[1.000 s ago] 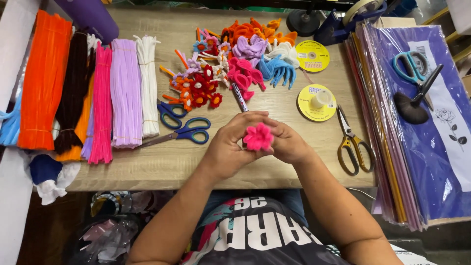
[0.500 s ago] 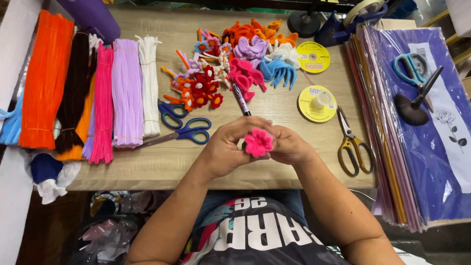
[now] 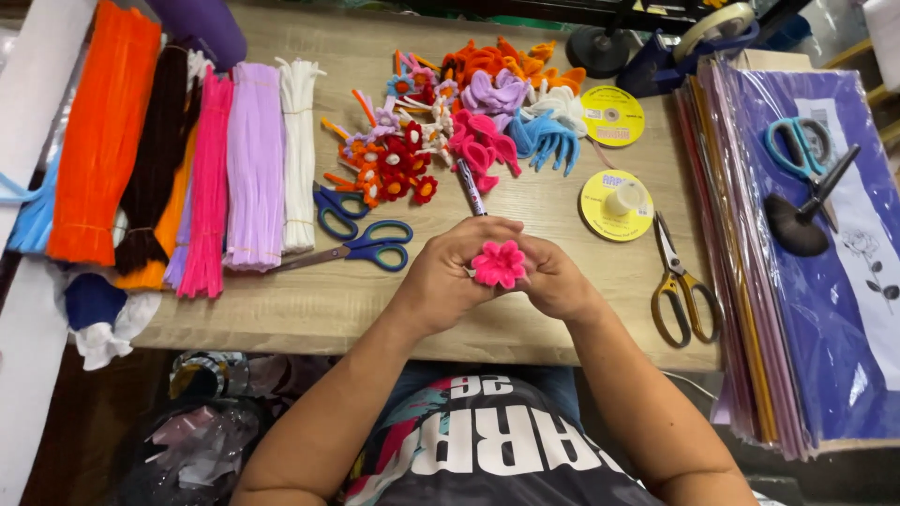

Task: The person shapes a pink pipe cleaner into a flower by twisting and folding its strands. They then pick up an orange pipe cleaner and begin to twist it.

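Both my hands meet over the near edge of the wooden table point(image 3: 356, 300). My left hand point(image 3: 450, 272) and my right hand point(image 3: 555, 281) together hold a small pink pipe-cleaner flower point(image 3: 499, 263), its petals facing up at me. The fingers of both hands curl around it from either side. Just beyond my left hand lie blue-handled scissors point(image 3: 366, 245) and a pen point(image 3: 469, 186).
Bundles of pipe cleaners in orange point(image 3: 101, 131), brown, pink point(image 3: 208, 187), lilac point(image 3: 255, 159) and white lie at the left. A pile of finished flowers point(image 3: 469, 122) sits at the back. Two yellow spools point(image 3: 617, 204), yellow-handled scissors point(image 3: 677, 290) and stacked coloured sheets point(image 3: 797, 281) lie at the right.
My hands have turned the pink flower slightly and stayed in the same spot. Nothing on the table has moved.
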